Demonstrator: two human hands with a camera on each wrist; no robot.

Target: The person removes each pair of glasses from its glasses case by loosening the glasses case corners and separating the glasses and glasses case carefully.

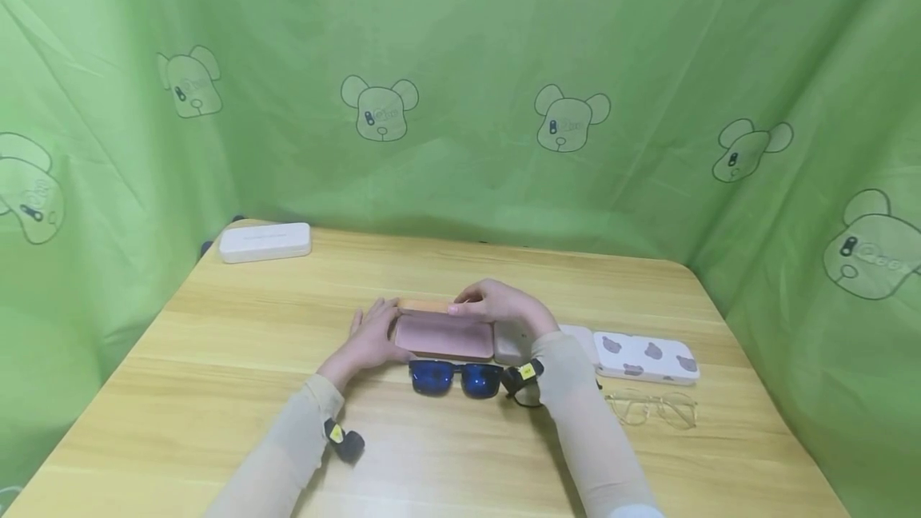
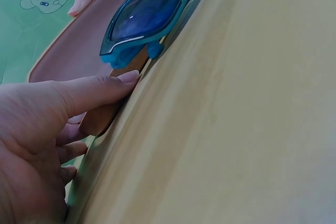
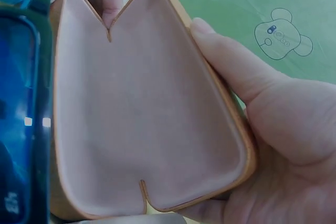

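Observation:
An opened glasses case (image 1: 444,340), tan outside with pink lining, lies on the table with its lid raised at the back. My left hand (image 1: 372,340) grips its left end, the thumb along the front edge and fingers behind. The lid is held by my right hand (image 1: 504,302), whose thumb (image 3: 233,56) lies on the rim while the other fingers are mostly hidden behind. Blue-lensed sunglasses (image 1: 433,379) sit directly in front of the case and show large in the left wrist view.
Right of the opened case stand a greyish case (image 1: 509,344), a pale case (image 1: 580,340) and a white bear-print case (image 1: 646,357) in a row. Dark-framed glasses (image 1: 528,398) sit partly under my right wrist, beside clear-framed glasses (image 1: 651,409). Another white case (image 1: 265,242) is at the back left.

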